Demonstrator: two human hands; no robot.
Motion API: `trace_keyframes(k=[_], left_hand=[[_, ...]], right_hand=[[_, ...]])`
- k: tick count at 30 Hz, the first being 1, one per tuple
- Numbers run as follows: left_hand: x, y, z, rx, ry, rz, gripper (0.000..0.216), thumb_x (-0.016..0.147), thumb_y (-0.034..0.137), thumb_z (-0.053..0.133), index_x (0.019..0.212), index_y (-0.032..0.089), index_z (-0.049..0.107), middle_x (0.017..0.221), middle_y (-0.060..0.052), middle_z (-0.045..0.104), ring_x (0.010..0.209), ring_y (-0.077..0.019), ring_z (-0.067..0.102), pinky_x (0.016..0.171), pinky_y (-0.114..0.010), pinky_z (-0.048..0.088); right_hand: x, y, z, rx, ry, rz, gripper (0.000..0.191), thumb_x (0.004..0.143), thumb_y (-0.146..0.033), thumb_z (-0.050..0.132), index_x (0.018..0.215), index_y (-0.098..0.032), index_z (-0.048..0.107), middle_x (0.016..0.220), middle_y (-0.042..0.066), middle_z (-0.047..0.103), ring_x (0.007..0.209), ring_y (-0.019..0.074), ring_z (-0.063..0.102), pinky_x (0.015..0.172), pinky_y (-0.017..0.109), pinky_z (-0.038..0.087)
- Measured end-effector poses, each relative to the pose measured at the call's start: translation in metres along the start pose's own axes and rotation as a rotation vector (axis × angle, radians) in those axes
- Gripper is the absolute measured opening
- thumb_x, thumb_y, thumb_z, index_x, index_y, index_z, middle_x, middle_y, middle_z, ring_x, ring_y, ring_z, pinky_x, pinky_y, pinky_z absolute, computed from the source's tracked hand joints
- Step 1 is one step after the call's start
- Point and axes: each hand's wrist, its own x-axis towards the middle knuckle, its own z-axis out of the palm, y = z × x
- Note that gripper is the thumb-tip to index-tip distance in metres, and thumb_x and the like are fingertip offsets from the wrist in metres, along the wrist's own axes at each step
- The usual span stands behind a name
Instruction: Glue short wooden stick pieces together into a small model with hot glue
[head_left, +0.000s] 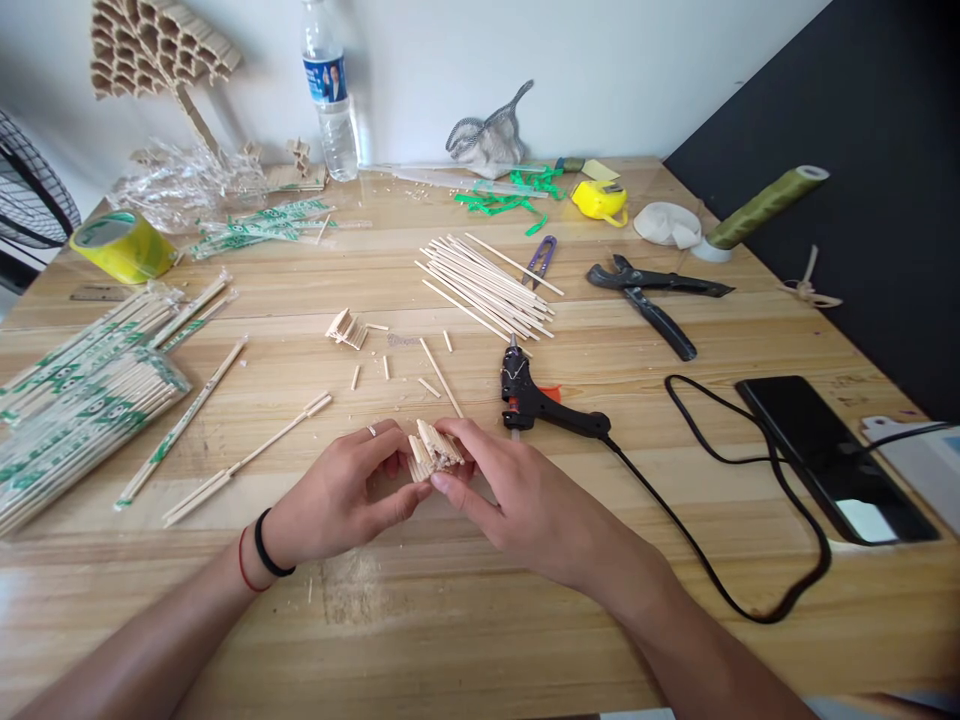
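Observation:
Between my two hands is a small structure of short wooden sticks (433,450), held just above the table. The fingers and thumb of my left hand (352,490) close on its left side. My right hand (502,480) pinches the right side, its thumb at the lower edge. Beyond my right fingers a single chopstick (442,378) lies on the wood, with short cut pieces (386,368) scattered nearby. A second little stick structure (347,328) sits farther back on the left. The black glue gun (555,408) rests to the right of my hands.
Loose chopsticks (487,285) lie in a pile, near purple snips (541,258). Black cutters (652,295) and a phone (832,455) with a looping cable are at right. Wrapped chopsticks (90,420) and yellow tape (124,247) occupy the left. A water bottle (330,100) stands behind.

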Motion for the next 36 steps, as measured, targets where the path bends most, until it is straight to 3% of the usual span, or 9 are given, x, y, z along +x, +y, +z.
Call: trace_keyframes(k=[23, 29, 36], left_hand=[[0.0022, 0.0008, -0.0003, 0.039, 0.006, 0.022, 0.018, 0.099, 0.033, 0.061, 0.091, 0.018, 0.058, 0.082, 0.001, 0.052, 0.069, -0.0129, 0.047, 0.064, -0.026, 0.039], [0.0010, 0.0012, -0.0009, 0.034, -0.009, -0.002, 0.018, 0.100, 0.035, 0.060, 0.094, 0.018, 0.059, 0.083, 0.000, 0.054, 0.068, -0.0129, 0.047, 0.062, -0.025, 0.040], [0.0023, 0.0006, -0.0008, 0.037, -0.003, 0.002, 0.017, 0.100, 0.033, 0.059, 0.094, 0.018, 0.059, 0.082, 0.000, 0.054, 0.071, -0.0140, 0.048, 0.065, -0.026, 0.040]], right_hand=[[-0.0057, -0.0003, 0.0028, -0.113, 0.037, -0.057, 0.043, 0.103, -0.029, 0.057, 0.143, -0.015, 0.053, 0.138, 0.018, 0.069, 0.121, 0.0318, 0.070, 0.100, 0.048, 0.058], [-0.0051, -0.0020, 0.0002, -0.080, 0.013, -0.027, 0.039, 0.103, -0.029, 0.058, 0.141, -0.019, 0.055, 0.135, 0.015, 0.071, 0.118, 0.0309, 0.071, 0.096, 0.045, 0.058], [-0.0016, 0.0012, 0.0011, -0.039, 0.028, -0.039, 0.038, 0.103, -0.030, 0.058, 0.139, -0.015, 0.056, 0.133, 0.016, 0.071, 0.113, 0.0290, 0.072, 0.097, 0.043, 0.056]])
